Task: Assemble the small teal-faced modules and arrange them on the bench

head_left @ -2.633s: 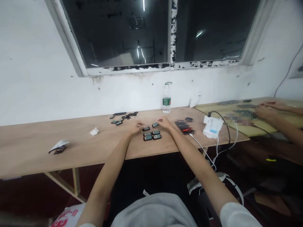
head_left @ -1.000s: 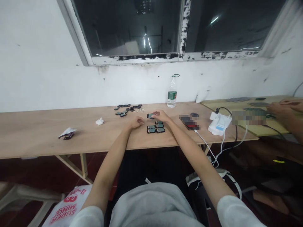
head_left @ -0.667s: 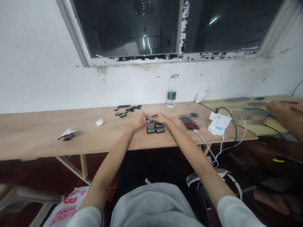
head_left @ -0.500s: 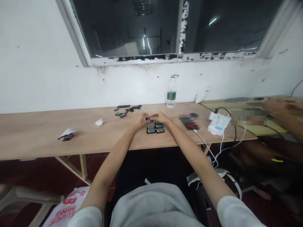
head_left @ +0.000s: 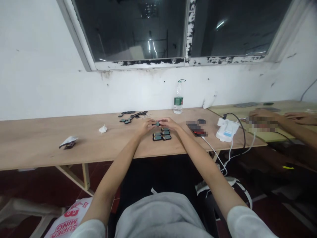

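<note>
Between my two hands is a small black-edged piece with a grey-green face [head_left: 157,123], too small to name more exactly. My left hand [head_left: 148,125] pinches its left side, and my right hand [head_left: 169,123] grips its right side. Just nearer to me, several similar pieces [head_left: 161,136] lie in short rows on the wooden table, grey-green faces up. Behind my left hand is a loose group of black and grey-green pieces [head_left: 132,116]. Tiny pale bits [head_left: 146,116] are scattered beside that group.
A water bottle [head_left: 178,100] stands by the wall. To the right lie a phone [head_left: 195,128] and a white power strip [head_left: 226,130] with cables. At left are crumpled tissue [head_left: 103,129] and a small packet [head_left: 68,142]. Another person's hands [head_left: 268,115] are at the far right.
The piece between my hands has turned so its grey-green face shows more. My right hand's fingers have closed in on it. The other person's hands have shifted at the far right.
</note>
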The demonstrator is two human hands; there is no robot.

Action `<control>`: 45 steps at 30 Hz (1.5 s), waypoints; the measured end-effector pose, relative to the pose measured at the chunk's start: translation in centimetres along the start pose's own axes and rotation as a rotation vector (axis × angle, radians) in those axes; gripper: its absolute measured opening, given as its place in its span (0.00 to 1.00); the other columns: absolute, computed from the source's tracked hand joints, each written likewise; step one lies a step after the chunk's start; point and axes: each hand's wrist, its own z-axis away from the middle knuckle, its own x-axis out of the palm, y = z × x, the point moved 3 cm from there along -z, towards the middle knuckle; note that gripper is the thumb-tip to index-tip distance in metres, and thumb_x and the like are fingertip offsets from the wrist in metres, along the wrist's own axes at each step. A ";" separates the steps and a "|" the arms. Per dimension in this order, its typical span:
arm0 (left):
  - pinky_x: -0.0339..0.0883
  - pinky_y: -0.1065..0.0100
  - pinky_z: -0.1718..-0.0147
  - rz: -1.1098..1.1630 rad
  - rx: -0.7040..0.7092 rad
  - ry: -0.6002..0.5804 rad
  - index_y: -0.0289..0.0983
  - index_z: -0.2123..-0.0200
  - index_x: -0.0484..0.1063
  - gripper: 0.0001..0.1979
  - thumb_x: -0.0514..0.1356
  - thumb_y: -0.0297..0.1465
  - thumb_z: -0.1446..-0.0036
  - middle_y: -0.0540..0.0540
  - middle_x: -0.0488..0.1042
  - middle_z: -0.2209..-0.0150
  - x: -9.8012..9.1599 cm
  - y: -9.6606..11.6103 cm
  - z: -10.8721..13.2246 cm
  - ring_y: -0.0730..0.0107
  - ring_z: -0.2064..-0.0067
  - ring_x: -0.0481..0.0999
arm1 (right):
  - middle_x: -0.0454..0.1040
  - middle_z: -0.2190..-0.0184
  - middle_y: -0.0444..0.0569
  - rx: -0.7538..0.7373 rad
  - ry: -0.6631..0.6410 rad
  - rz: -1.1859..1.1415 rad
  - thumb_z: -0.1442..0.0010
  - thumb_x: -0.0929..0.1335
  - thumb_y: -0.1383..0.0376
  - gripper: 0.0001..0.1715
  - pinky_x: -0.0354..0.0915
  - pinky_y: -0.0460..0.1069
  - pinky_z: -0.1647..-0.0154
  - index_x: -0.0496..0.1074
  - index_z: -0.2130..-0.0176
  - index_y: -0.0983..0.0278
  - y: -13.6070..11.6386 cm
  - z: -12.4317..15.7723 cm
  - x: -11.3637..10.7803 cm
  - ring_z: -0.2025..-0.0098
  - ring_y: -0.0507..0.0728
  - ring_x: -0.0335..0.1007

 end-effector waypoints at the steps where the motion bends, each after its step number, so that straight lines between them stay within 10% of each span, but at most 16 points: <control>1: 0.73 0.53 0.49 0.001 0.003 0.004 0.39 0.57 0.81 0.12 0.64 0.40 0.36 0.41 0.81 0.57 0.0 0.0 0.0 0.58 0.53 0.79 | 0.82 0.56 0.52 0.007 -0.007 -0.012 0.51 0.80 0.62 0.22 0.75 0.49 0.53 0.82 0.55 0.64 0.0 0.0 0.0 0.59 0.56 0.80; 45: 0.72 0.55 0.51 -0.141 -0.010 -0.090 0.41 0.56 0.81 0.09 0.62 0.36 0.35 0.42 0.77 0.56 1.1 -0.2 0.0 0.58 0.53 0.77 | 0.83 0.65 0.52 -0.009 0.150 0.127 0.56 0.81 0.61 0.23 0.72 0.46 0.65 0.83 0.59 0.67 1.3 -1.0 -0.1 0.69 0.53 0.77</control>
